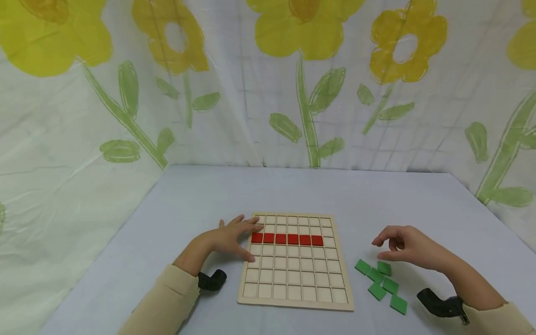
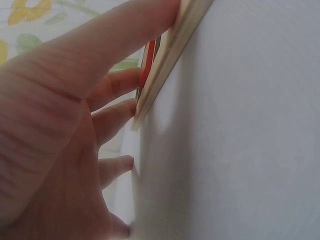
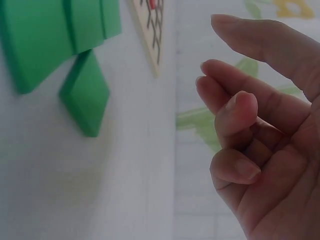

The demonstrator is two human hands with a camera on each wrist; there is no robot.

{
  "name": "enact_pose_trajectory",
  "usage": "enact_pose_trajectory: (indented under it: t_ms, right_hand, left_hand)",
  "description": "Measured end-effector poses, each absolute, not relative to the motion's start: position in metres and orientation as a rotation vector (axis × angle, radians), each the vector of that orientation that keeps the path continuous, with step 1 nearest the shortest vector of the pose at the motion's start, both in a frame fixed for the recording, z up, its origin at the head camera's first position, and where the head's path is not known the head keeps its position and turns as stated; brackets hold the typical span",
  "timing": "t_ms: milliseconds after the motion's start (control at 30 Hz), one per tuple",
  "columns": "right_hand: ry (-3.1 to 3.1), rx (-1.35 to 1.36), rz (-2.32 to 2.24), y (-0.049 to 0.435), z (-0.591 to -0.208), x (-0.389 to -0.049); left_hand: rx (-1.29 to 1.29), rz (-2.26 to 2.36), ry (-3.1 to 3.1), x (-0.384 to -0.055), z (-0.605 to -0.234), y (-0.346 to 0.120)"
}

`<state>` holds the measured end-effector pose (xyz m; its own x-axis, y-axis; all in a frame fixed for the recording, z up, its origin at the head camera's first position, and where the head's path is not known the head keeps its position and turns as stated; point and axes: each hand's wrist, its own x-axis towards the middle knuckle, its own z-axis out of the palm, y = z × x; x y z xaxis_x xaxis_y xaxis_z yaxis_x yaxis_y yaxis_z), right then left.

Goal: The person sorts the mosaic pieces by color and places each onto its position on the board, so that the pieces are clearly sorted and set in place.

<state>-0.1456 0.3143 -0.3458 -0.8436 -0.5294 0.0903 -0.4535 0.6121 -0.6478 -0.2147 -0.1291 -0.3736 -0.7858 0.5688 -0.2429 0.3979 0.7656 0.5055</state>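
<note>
A light wooden grid board (image 1: 295,306) lies flat on the table. Several red square tiles (image 1: 293,239) sit side by side in its third row from the far edge, starting at the left side. Spread over the board's left edge, my left hand (image 1: 230,236) has its thumb and some fingertips on the frame and outer cells. To the right, my right hand (image 1: 412,246) hovers with loosely bent fingers and nothing between them. Just below it lie several green square tiles (image 1: 390,285) in a loose cluster; one green tile (image 3: 85,95) shows singly in the right wrist view.
The pale table (image 1: 201,186) stretches around the board on all sides. Behind it hangs a white curtain (image 1: 234,116) printed with yellow flowers. Black wrist-camera mounts (image 1: 212,280) stick out from both sleeves, low over the table.
</note>
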Motion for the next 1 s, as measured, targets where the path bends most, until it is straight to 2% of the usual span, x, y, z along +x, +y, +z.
enact_pose_trajectory:
  t_ms: [767,1000]
  right_hand:
    - [2.583,-0.844,-1.239,0.338,-0.378,-0.105]
    - [2.531,-0.744,-1.274,0.345,-0.391,-0.096]
  left_hand:
    - [0.743,0.633,2.576,-0.215,-0.375,-0.132]
    - [0.743,0.630,2.571,-0.214,-0.373,-0.131]
